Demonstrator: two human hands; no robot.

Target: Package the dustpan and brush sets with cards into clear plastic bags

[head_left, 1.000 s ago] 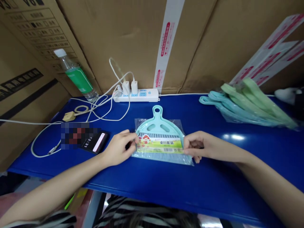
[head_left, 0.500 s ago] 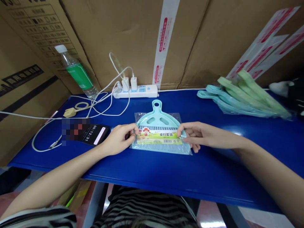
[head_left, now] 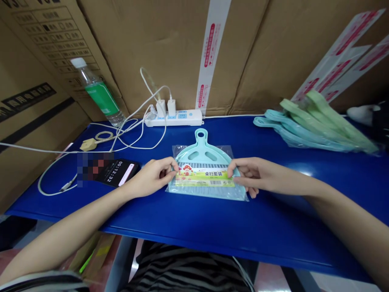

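Note:
A light-blue dustpan and brush set (head_left: 200,156) lies on the blue table in a clear plastic bag, its looped handle pointing away from me. Across it runs a yellow-green printed label (head_left: 203,175), with grey bristles showing above. My left hand (head_left: 153,177) pinches the left edge of the bagged set between thumb and forefinger. At the right edge, my right hand (head_left: 251,176) grips the set beside the label's end, thumb on top and the other fingers curled at the side and partly hidden.
More bagged dustpan sets (head_left: 316,125), blue and green, lie at the back right. A white power strip (head_left: 185,117) with plugs and tangled cables sits at the back, beside a leaning water bottle (head_left: 101,97). A phone (head_left: 120,172) lies left. Cardboard (head_left: 170,48) walls the back.
Both hands keep their hold on the bagged set, which stays in almost the same place. The phone's timer has moved on one second, and the view has shifted very slightly.

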